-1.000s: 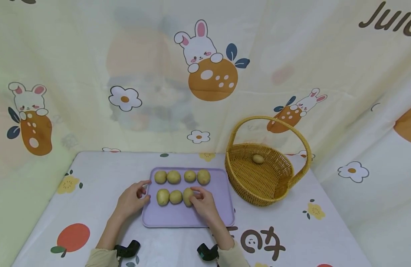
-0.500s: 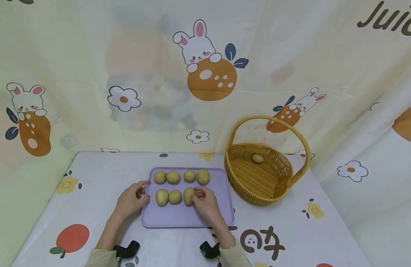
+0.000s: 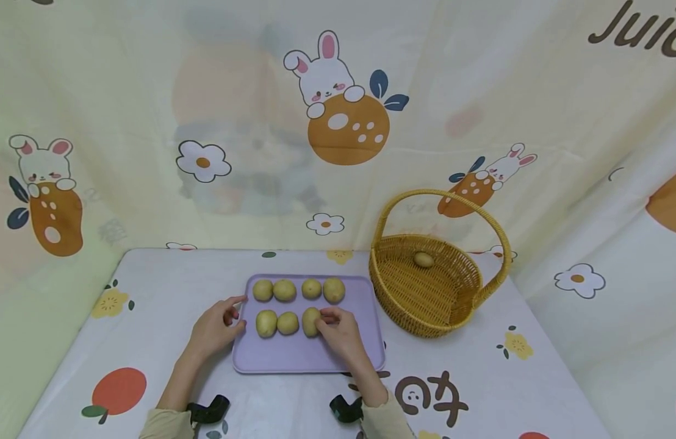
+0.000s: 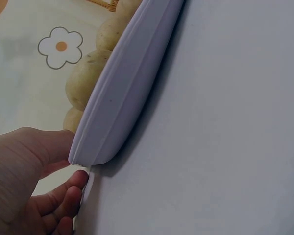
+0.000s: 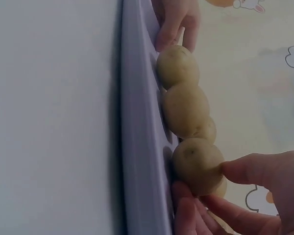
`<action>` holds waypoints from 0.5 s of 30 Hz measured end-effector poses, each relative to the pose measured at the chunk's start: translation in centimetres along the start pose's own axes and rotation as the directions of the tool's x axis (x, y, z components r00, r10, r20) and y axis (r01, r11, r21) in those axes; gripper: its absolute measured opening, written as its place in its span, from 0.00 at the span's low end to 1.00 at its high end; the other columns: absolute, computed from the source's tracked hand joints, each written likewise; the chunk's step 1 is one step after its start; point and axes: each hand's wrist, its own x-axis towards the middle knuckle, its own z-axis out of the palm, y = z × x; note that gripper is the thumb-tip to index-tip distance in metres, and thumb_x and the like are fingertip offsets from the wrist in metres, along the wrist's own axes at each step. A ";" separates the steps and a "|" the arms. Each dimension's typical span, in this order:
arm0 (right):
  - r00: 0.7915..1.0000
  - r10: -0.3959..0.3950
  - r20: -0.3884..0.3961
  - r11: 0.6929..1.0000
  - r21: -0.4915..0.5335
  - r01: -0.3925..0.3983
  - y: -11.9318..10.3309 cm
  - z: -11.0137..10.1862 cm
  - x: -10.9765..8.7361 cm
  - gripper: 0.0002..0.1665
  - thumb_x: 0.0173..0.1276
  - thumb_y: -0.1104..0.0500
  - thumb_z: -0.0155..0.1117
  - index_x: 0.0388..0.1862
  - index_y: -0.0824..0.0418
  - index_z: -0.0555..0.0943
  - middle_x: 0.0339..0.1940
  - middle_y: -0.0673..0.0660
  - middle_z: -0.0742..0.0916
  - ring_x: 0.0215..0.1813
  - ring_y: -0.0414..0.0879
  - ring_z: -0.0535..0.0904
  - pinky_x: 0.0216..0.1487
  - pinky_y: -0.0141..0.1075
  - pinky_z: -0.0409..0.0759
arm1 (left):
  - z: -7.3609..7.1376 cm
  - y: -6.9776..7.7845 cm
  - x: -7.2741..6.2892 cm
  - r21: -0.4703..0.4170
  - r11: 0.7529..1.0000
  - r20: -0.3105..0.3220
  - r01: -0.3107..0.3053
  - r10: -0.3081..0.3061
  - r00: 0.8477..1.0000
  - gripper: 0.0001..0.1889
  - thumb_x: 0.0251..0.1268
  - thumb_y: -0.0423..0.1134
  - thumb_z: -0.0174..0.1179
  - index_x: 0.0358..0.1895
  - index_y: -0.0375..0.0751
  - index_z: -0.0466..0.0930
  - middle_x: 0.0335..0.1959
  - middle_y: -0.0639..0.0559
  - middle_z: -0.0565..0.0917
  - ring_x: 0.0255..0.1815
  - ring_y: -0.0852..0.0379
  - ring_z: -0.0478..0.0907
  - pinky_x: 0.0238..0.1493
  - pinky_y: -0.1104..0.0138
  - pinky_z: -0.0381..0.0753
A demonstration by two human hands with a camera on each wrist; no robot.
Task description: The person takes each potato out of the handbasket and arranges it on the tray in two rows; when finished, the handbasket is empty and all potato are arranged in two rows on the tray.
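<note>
A lilac tray [image 3: 277,360] lies on the table with two rows of potatoes. Several potatoes fill the back row; the front row has three. My right hand [image 3: 340,332] pinches the front row's rightmost potato [image 5: 198,165] between thumb and fingers, close over the tray. A small gap separates this potato from the middle one [image 3: 287,323]. My left hand [image 3: 213,329] touches the tray's left edge with thumb and index finger spread along it. In the left wrist view, its other fingers [image 4: 68,200] are bent beside the tray's corner.
A yellow wicker basket [image 3: 426,329] with a tall handle stands right of the tray, holding one potato [image 3: 423,260]. A printed cloth [image 3: 453,390] covers the table, and a printed curtain [image 3: 250,201] hangs behind it.
My right hand has shifted slightly right with the pinched potato, widening the gap to the middle potato. The left hand stays at the tray's edge.
</note>
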 end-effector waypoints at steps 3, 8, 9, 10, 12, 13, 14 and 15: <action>1.000 0.000 -0.004 1.000 0.004 0.000 0.0 0.0 0.0 0.15 0.59 0.65 0.67 0.42 0.73 0.84 0.33 0.62 0.88 0.35 0.46 0.83 0.40 0.32 0.77 | 0.0 0.1 0.1 -0.003 1.000 -0.002 0.000 0.000 1.000 0.27 0.54 0.34 0.68 0.61 0.38 0.78 0.30 0.54 0.76 0.28 0.59 0.68 0.29 0.66 0.65; 1.000 -0.008 0.006 1.000 -0.027 0.008 0.0 -0.2 0.1 0.14 0.60 0.64 0.67 0.43 0.72 0.84 0.32 0.62 0.88 0.35 0.46 0.83 0.42 0.33 0.77 | 0.1 0.3 0.3 -0.006 1.000 0.007 0.000 0.000 1.000 0.28 0.54 0.33 0.68 0.62 0.39 0.78 0.30 0.53 0.77 0.29 0.58 0.69 0.30 0.65 0.66; 1.000 -0.011 0.007 0.999 -0.036 0.011 0.0 -0.3 0.1 0.15 0.60 0.64 0.67 0.43 0.72 0.84 0.32 0.62 0.88 0.35 0.46 0.83 0.41 0.34 0.77 | 0.1 0.3 0.3 -0.006 1.000 0.010 -0.001 0.001 1.000 0.28 0.54 0.33 0.68 0.62 0.39 0.78 0.30 0.53 0.77 0.29 0.58 0.69 0.30 0.65 0.66; 1.000 -0.012 0.009 0.999 -0.044 0.012 0.1 -0.5 0.2 0.15 0.60 0.63 0.67 0.43 0.73 0.84 0.32 0.62 0.88 0.34 0.46 0.83 0.41 0.34 0.77 | 0.1 0.3 0.3 -0.006 1.000 0.012 0.001 -0.001 1.000 0.28 0.54 0.33 0.68 0.62 0.39 0.78 0.30 0.53 0.77 0.29 0.58 0.69 0.30 0.65 0.66; 1.000 -0.002 0.005 0.998 -0.057 0.002 0.1 -0.9 0.4 0.16 0.61 0.63 0.67 0.44 0.73 0.83 0.32 0.62 0.88 0.33 0.44 0.83 0.40 0.34 0.77 | 0.0 0.3 0.2 -0.008 1.000 0.012 0.004 -0.004 1.000 0.28 0.54 0.33 0.68 0.62 0.39 0.78 0.30 0.53 0.77 0.29 0.58 0.69 0.30 0.65 0.66; 1.000 -0.004 0.000 0.998 -0.063 0.004 0.1 -1.1 0.6 0.16 0.61 0.63 0.67 0.45 0.73 0.83 0.32 0.62 0.88 0.32 0.44 0.83 0.39 0.33 0.78 | 0.0 0.3 0.1 -0.009 1.000 0.009 0.005 -0.005 1.000 0.28 0.53 0.33 0.68 0.61 0.39 0.78 0.30 0.53 0.77 0.29 0.58 0.69 0.30 0.65 0.66; 1.000 -0.006 -0.005 0.998 -0.064 0.006 0.2 -1.4 0.7 0.16 0.61 0.63 0.67 0.45 0.73 0.83 0.32 0.62 0.88 0.31 0.44 0.83 0.38 0.33 0.78 | -0.1 0.3 0.1 -0.009 1.000 0.007 0.006 -0.006 1.000 0.28 0.53 0.33 0.68 0.61 0.39 0.78 0.30 0.53 0.77 0.29 0.58 0.69 0.30 0.65 0.66; 1.000 -0.012 -0.009 0.998 -0.062 0.011 0.2 -1.8 0.9 0.16 0.62 0.63 0.66 0.45 0.74 0.83 0.32 0.63 0.88 0.30 0.45 0.83 0.36 0.33 0.78 | -0.1 0.2 0.0 -0.009 1.000 0.006 0.006 -0.006 1.000 0.28 0.53 0.33 0.68 0.61 0.39 0.78 0.30 0.53 0.77 0.29 0.58 0.69 0.30 0.65 0.66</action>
